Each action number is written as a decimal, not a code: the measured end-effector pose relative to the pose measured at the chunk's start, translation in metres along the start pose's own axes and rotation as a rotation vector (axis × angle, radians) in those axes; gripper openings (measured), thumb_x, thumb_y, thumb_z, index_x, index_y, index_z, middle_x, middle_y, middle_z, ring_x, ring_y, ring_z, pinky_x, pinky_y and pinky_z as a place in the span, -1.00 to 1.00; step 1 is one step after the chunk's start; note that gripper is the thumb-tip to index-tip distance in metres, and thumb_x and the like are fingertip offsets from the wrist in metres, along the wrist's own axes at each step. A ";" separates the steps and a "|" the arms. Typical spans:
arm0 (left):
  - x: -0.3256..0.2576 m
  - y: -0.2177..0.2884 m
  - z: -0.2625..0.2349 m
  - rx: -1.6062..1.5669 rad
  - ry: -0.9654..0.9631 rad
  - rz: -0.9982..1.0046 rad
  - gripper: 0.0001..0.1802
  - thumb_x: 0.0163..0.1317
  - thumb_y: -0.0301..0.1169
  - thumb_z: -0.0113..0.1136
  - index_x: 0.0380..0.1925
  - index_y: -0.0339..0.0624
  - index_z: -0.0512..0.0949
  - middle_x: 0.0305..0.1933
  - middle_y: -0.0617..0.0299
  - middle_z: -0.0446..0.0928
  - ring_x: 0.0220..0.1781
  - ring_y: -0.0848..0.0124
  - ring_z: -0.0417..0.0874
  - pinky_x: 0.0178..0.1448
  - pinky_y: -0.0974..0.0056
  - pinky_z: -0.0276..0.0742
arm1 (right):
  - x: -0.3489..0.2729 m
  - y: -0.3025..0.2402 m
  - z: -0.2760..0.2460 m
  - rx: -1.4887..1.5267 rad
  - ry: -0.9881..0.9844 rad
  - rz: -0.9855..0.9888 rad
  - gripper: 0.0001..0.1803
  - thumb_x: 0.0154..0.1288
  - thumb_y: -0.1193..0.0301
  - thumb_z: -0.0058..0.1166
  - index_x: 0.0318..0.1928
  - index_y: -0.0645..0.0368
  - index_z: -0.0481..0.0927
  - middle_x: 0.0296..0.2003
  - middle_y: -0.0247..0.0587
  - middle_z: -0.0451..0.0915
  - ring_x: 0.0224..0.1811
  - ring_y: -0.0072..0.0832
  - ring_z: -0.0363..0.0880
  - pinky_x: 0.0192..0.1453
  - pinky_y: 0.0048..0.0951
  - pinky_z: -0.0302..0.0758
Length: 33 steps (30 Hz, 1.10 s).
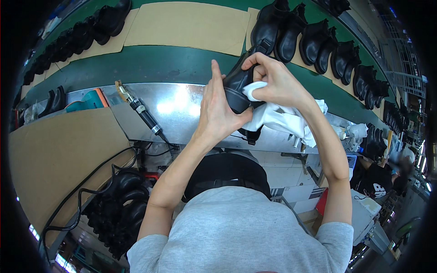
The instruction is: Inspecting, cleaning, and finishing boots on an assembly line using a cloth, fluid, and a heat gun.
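Note:
A black leather boot (236,83) is held over the metal work surface, its rounded toe end pointing toward me. My left hand (217,109) supports it from the left, fingers stretched up along its side and thumb under the toe end. On the other side my right hand (278,85) pinches a white wad of cloth (253,90) against the boot. Its curled index finger is at the upper part of the boot. White cloth (278,119) lies bunched below the right hand; whether it joins the wad I cannot tell. Under the boot, a black strap-like piece (251,135) shows in part.
A corded hand tool (143,113) lies on the metal bench (175,102) at left. Beyond runs a green surface (173,63) with cardboard sheets (186,25) and rows of black boots (314,41). More boots (120,204) are piled lower left. Another person (375,177) is at far right.

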<state>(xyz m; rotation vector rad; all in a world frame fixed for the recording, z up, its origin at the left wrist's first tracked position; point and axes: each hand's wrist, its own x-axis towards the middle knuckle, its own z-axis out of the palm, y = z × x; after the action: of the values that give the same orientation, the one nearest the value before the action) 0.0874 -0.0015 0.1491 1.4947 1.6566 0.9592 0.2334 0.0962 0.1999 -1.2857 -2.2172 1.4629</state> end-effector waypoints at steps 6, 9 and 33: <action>0.000 0.004 0.007 0.018 0.014 0.019 0.29 -0.26 -0.32 0.41 0.37 -0.45 -0.28 0.09 -0.17 0.36 0.12 0.03 0.44 0.23 0.13 0.35 | -0.004 -0.005 0.005 -0.069 0.119 0.032 -0.49 -0.25 0.48 0.16 -0.15 0.38 0.45 -0.72 -0.30 0.37 -0.65 -0.57 0.32 -0.51 -0.53 0.24; -0.003 0.009 0.006 0.006 -0.034 -0.019 0.29 -0.25 -0.33 0.40 0.37 -0.45 -0.28 0.10 -0.20 0.34 0.15 0.00 0.41 0.24 0.09 0.34 | -0.008 0.005 -0.002 -0.091 0.065 -0.023 -0.49 -0.25 0.47 0.17 -0.16 0.38 0.45 -0.72 -0.32 0.35 -0.65 -0.58 0.31 -0.52 -0.52 0.23; -0.001 0.010 0.011 0.026 -0.030 0.091 0.25 -0.26 -0.37 0.35 0.32 -0.60 -0.27 -0.04 -0.27 0.34 -0.01 -0.08 0.39 0.15 0.03 0.36 | -0.018 0.002 0.002 0.016 0.107 0.095 -0.55 -0.22 0.61 0.07 -0.16 0.30 0.41 -0.64 -0.46 0.22 -0.58 -0.71 0.18 -0.48 -0.60 0.12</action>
<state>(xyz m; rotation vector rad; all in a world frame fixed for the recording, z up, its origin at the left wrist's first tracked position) 0.1018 -0.0009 0.1524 1.6056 1.5972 0.9629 0.2448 0.0818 0.2026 -1.4473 -2.0991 1.4051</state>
